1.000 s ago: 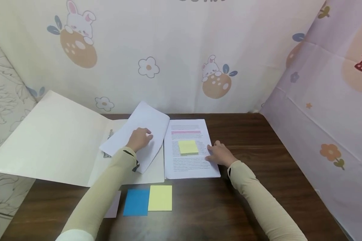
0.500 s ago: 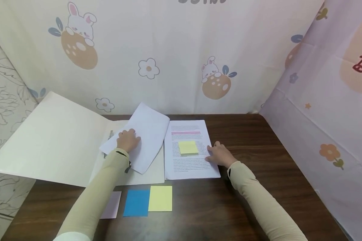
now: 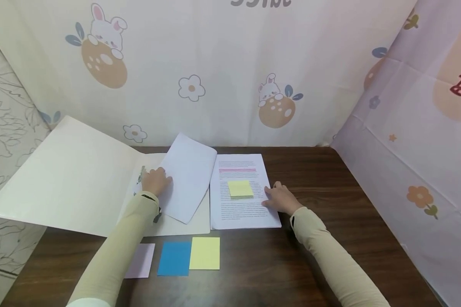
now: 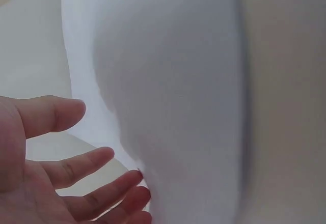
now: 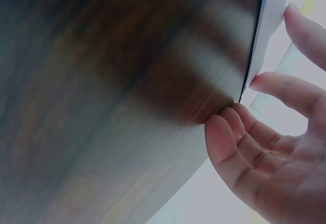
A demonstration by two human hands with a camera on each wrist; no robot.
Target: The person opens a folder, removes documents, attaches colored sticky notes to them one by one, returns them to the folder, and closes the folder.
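Observation:
My left hand [image 3: 155, 181] lies over blank white paper [image 3: 190, 170], which sits slanted inside an opened white folder [image 3: 61, 179]. In the left wrist view its fingers [image 4: 91, 158] are extended and spread, fingertips right at the paper. Part of a metal clip [image 3: 141, 174] shows on the folder beside that hand; the arm hides the rest. My right hand [image 3: 282, 199] touches the right edge of a printed page stack [image 3: 240, 215]. Its thumb and forefinger meet the paper edge, while the other fingertips [image 5: 219, 132] rest on the table. A yellow sticky-note pad [image 3: 240, 189] lies on the printed page.
In front of the folder, a purple note [image 3: 141, 260], a blue note [image 3: 174, 259] and a yellow note [image 3: 205, 253] lie in a row on the dark wooden table [image 3: 261, 273]. A patterned curtain [image 3: 223, 85] hangs behind; the folder's cover leans up at left.
My left hand has slid left across the blank paper toward the folder's clip. The paper and my right hand have stayed in place; the view has shifted slightly.

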